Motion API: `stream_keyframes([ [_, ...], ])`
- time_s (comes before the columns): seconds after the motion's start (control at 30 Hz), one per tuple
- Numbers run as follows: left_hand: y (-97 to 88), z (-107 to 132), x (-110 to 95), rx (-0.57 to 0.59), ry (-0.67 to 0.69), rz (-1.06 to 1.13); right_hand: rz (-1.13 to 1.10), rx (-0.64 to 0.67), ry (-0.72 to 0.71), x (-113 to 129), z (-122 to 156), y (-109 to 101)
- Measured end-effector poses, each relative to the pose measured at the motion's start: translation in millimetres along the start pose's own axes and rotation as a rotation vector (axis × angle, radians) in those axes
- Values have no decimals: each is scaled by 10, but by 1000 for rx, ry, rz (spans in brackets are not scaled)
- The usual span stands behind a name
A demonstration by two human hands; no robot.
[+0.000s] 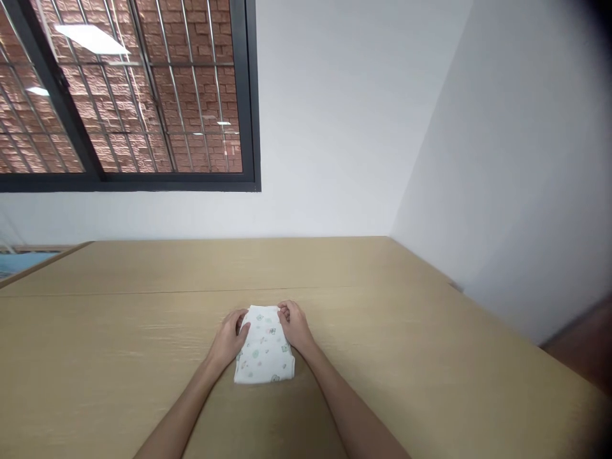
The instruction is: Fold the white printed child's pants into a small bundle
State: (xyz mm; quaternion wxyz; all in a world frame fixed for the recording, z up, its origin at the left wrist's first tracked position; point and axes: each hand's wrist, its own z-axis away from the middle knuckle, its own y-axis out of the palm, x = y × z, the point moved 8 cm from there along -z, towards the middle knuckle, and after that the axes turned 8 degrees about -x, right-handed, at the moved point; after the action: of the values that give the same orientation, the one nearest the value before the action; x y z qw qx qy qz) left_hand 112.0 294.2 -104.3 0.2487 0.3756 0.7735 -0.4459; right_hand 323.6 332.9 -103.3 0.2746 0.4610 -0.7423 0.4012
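A small folded white cloth with a scattered green and pink print lies flat on the wooden tabletop. It looks like a baby garment, but its exact kind does not show. My left hand is at its upper left edge, fingers curled and thumb resting along the fabric. At the upper right corner, my right hand has its fingers bent in and its thumb on the fabric, pinching the edge. The fingertips of both hands are partly hidden. The cloth is narrower at its far end and wider near me.
The wide tan tabletop has a seam running across it. Behind it rises a white wall with a dark-framed barred window. Another wall borders the right side. Something light blue shows beyond the left edge.
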Motion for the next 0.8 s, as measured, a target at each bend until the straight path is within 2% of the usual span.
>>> stream_keyframes([
  [0.43,-34,33,-31,-19,4,-23,29,-11,0,12,19,-15],
  [0.53,-79,-6,-93,-31,7,-48,43,-18,-2,37,25,-24],
  [0.6,-163,-26,-222,-43,14,-67,55,-30,-11,93,30,-54],
  [0.67,-281,10,-435,-44,26,-75,70,-32,-41,204,35,-96],
  [0.73,-397,138,-701,-20,55,-92,80,-13,-91,383,44,-137],
  [0.8,-459,366,-962,26,133,-164,89,45,-158,636,66,-156],
])
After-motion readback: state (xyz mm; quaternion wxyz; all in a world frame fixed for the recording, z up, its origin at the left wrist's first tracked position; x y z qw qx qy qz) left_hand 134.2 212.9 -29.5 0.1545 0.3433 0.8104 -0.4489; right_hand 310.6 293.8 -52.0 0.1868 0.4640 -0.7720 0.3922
